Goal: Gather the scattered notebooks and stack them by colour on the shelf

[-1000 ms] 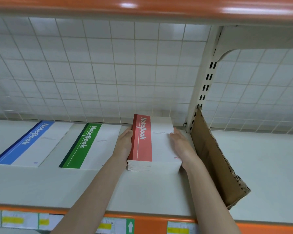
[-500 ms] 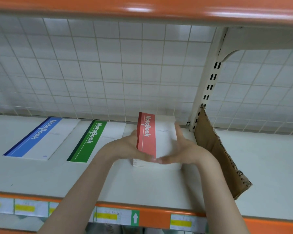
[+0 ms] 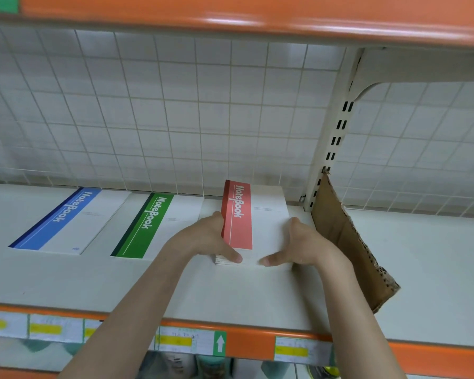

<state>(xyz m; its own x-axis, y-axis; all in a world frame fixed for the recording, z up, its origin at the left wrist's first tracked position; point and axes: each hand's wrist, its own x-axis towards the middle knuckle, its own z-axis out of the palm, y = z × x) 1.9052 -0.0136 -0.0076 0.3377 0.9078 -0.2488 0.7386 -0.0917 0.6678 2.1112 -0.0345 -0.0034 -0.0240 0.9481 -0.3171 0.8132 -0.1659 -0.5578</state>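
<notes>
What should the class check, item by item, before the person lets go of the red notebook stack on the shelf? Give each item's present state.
1. Red stack lies flat on the shelf: ok.
2. Left hand holds the stack's left edge, right hand its right edge, thumbs at the front: ok.
3. Stack's front edges flush: cannot tell, the thumbs cover part of them.
4. Colours kept apart: ok, the green notebook and blue notebook lie separately to the left.
5. Stack clear of the cardboard divider on the right: ok, a gap shows.
6. More notebooks left to gather: cannot tell, none in view.
</notes>
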